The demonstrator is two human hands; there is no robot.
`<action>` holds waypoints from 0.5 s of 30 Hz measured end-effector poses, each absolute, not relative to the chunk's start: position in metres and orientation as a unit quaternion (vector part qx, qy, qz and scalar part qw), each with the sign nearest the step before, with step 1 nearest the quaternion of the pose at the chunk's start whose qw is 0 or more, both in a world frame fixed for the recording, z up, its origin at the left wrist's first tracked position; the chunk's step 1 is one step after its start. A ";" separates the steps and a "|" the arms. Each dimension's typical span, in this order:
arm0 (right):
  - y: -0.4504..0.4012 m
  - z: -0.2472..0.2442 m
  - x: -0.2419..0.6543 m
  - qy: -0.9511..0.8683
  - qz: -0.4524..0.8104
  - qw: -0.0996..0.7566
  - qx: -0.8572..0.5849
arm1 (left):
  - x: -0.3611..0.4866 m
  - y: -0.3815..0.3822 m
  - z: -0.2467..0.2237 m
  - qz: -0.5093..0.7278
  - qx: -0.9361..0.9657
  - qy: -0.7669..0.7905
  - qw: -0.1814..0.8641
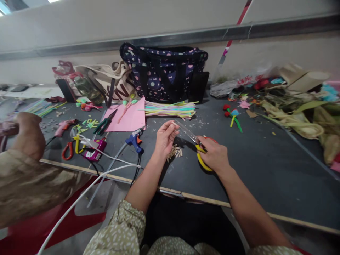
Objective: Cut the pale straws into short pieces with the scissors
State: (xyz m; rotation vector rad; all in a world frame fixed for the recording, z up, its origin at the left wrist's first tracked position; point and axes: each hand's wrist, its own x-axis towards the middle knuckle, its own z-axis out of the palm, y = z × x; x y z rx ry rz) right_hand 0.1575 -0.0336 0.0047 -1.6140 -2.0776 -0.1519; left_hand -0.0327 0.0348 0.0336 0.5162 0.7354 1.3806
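My right hand point(212, 150) is closed around the handles of a pair of scissors point(188, 132), one handle yellow and the other red-orange. The blades point up and left toward the fingertips of my left hand point(167, 136). Thumb and fingers of that hand are pinched together; a tiny pale bit shows at the tips, too small to name. Below and beside my left wrist, a small heap of short beige strips point(175, 152) lies on the dark table point(255, 170).
Left of my arm are a blue glue gun point(135, 140), green-handled pliers point(105, 122), a purple box point(95, 150) and a white cable point(106, 172). Behind lie pipe cleaners point(172, 109) and a patterned bag point(164, 74). A co-worker's arm point(29, 136) rests at far left.
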 end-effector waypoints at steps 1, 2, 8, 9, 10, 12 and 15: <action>-0.034 0.005 0.157 -0.763 -0.056 0.250 -0.593 | -0.032 0.035 0.033 0.614 0.234 0.329 0.678; -0.034 0.005 0.157 -0.763 -0.057 0.250 -0.593 | -0.032 0.035 0.033 0.614 0.239 0.329 0.677; -0.034 0.006 0.156 -0.765 -0.055 0.252 -0.591 | -0.034 0.036 0.031 0.619 0.257 0.339 0.661; -0.034 0.006 0.156 -0.765 -0.053 0.255 -0.589 | -0.034 0.037 0.031 0.618 0.257 0.344 0.659; -0.034 0.006 0.157 -0.764 -0.052 0.260 -0.588 | -0.035 0.037 0.031 0.618 0.257 0.347 0.658; -0.034 0.004 0.158 -0.761 -0.051 0.270 -0.588 | -0.037 0.038 0.031 0.620 0.252 0.348 0.657; -0.034 0.002 0.159 -0.759 -0.044 0.276 -0.587 | -0.039 0.039 0.031 0.624 0.245 0.343 0.658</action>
